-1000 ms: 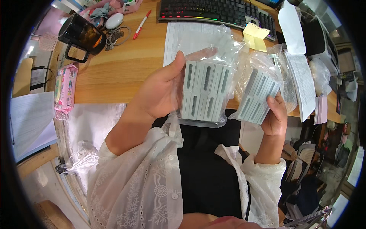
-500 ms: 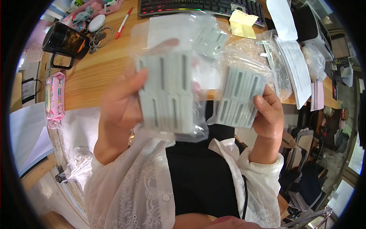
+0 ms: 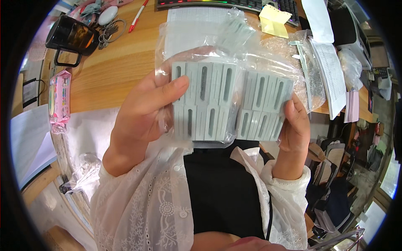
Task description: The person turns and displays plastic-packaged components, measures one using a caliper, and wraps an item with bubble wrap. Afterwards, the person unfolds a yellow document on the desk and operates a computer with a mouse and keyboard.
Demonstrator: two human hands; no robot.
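Observation:
My left hand (image 3: 153,98) grips a clear plastic bag of pale grey slotted blocks (image 3: 194,119), its thumb pressed on the front and its fingers mostly behind. In my right hand (image 3: 296,123) is a second clear bag of similar grey slotted blocks (image 3: 261,94), held by its right edge. The two bags are side by side above the desk's front edge, the left one slightly overlapping or touching the other. Inside each, the blocks sit in two rows with long oval slots. Behind them on the desk, another bag with grey pieces (image 3: 236,33) is partly covered.
A caliper (image 3: 302,62) lies on bubble wrap (image 3: 278,44) beside a stack of papers (image 3: 328,79). A yellow sticky note (image 3: 274,21) rests near the keyboard (image 3: 226,4). On the left are a dark mug (image 3: 73,37), a red pen (image 3: 138,16) and a pink packet (image 3: 60,98).
My left hand has moved right with its bag, bringing it up against the other bag. My right hand has stayed nearly in place. The blur on the left bag is gone.

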